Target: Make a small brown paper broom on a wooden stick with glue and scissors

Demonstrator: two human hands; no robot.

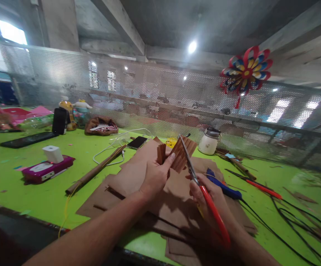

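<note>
My left hand pinches a brown, wood-grain striped piece of paper or card between thumb and fingers, above the middle of the table. Part of the same or another striped piece, pleated, sticks up behind the thumb. My right hand is wrapped round red-handled scissors. Their metal blades point up and away, overlapping the striped piece; I cannot tell if they are cutting it. Below both hands lie stacked brown paper sheets. A blue-handled tool with a cord rests just beyond my right hand.
On the green table lie a brown paper tube, a purple tissue pack, a phone and a white cable. To the right are a white jar, a red-handled tool and loose black cords. A perforated metal screen stands behind.
</note>
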